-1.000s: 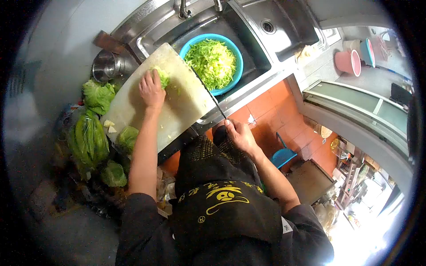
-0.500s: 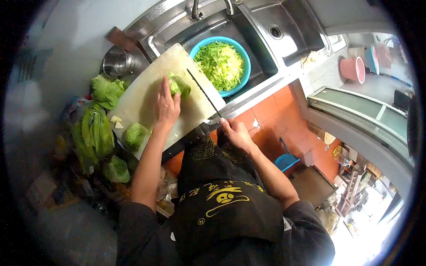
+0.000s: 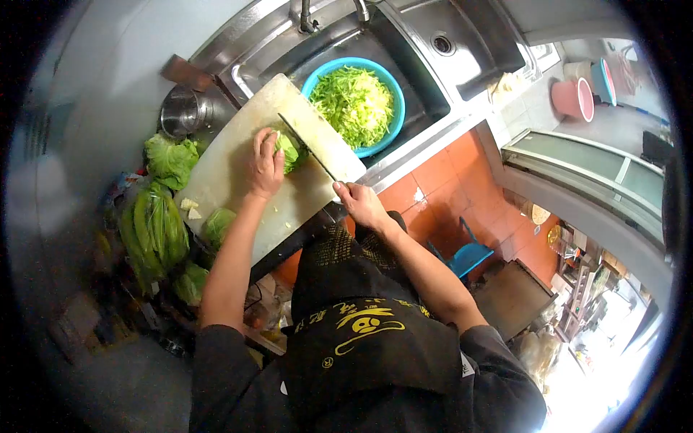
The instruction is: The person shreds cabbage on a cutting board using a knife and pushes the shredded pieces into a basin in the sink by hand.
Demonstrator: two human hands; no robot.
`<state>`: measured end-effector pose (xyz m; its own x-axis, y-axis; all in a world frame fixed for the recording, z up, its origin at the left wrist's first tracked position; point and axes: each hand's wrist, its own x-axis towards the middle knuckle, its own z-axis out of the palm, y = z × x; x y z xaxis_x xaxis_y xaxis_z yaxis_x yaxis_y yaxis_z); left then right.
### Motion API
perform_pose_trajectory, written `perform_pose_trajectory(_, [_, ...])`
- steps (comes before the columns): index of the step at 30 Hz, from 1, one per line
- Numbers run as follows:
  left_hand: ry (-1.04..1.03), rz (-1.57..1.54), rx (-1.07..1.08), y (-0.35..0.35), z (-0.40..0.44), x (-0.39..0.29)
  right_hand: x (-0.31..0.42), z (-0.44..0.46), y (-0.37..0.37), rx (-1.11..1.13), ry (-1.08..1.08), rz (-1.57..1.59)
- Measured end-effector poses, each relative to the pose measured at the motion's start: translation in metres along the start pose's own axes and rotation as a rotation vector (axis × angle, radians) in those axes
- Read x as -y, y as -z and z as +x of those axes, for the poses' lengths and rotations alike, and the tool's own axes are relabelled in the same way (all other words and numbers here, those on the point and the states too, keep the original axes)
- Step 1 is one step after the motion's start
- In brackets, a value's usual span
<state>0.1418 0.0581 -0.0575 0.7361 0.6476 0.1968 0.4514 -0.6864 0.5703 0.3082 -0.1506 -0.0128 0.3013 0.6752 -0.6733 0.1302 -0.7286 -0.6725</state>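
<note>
On the pale cutting board (image 3: 245, 137), my left hand (image 3: 266, 167) presses a piece of green lettuce (image 3: 289, 151), its fingers curled over the near side. My right hand (image 3: 359, 206) is closed round the handle of a kitchen knife (image 3: 309, 149). The blade lies along the right side of the lettuce, seen nearly edge-on; whether it touches the leaf I cannot tell. Shredded lettuce (image 3: 354, 105) fills a blue basin (image 3: 395, 119) beside the board. Another lettuce piece (image 3: 218, 225) sits at the board's near left edge, partly behind my left forearm, with small pale scraps (image 3: 190, 207) close by.
The basin stands in a steel sink (image 3: 426, 94) under a tap (image 3: 307, 18). Left of the board are a lettuce head (image 3: 171, 160), bagged long green vegetables (image 3: 153, 227) and a metal pot (image 3: 184, 112). A blue dustpan (image 3: 469, 257) rests on the red tiled floor (image 3: 447, 180).
The knife has moved left, from the bare right part of the board to beside the lettuce. My left hand's fingers have curled more over the piece.
</note>
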Motion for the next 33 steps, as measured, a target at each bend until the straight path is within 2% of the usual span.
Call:
perform_pose_trajectory(1, [-0.001, 0.0, 0.005, -0.001, -0.001, -0.002, 0.004, 0.001, 0.0, 0.06, -0.043, 0.003])
perform_pose_trajectory(5, [0.031, -0.124, -0.029, -0.004, -0.013, -0.009, 0.008, -0.01, -0.001, 0.061, -0.077, 0.074])
perform_pose_trajectory(9, [0.012, -0.188, 0.056, -0.001, -0.019, -0.02, -0.02, -0.02, -0.01, 0.02, 0.007, 0.053])
perform_pose_trajectory(11, [-0.044, -0.128, 0.008, -0.001, -0.012, -0.024, -0.021, -0.025, -0.005, 0.055, -0.05, 0.003])
perform_pose_trajectory(13, [-0.18, 0.299, 0.0, 0.014, 0.0, -0.034, -0.023, -0.027, -0.003, 0.056, -0.048, -0.005])
perform_pose_trajectory(17, [-0.14, 0.181, 0.025, -0.003, -0.008, -0.012, -0.025, -0.027, -0.002, 0.033, -0.041, -0.028])
perform_pose_trajectory(19, [-0.328, 0.081, -0.039, -0.009, -0.007, -0.014, -0.027, -0.026, -0.002, 0.034, -0.027, -0.006])
perform_pose_trajectory(21, [-0.343, 0.085, -0.069, -0.016, -0.01, -0.011, -0.027, -0.027, 0.003, 0.027, -0.014, 0.014])
perform_pose_trajectory(27, [-0.418, 0.252, -0.057, -0.028, -0.021, -0.004, -0.002, -0.046, 0.032, 0.022, -0.051, 0.09])
perform_pose_trajectory(29, [-0.407, 0.286, -0.071, -0.032, -0.021, -0.001, -0.013, -0.045, 0.033, -0.025, 0.009, -0.053])
perform_pose_trajectory(33, [-0.385, 0.348, -0.064, -0.035, -0.019, -0.004, 0.003, -0.051, 0.042, -0.035, 0.108, -0.093])
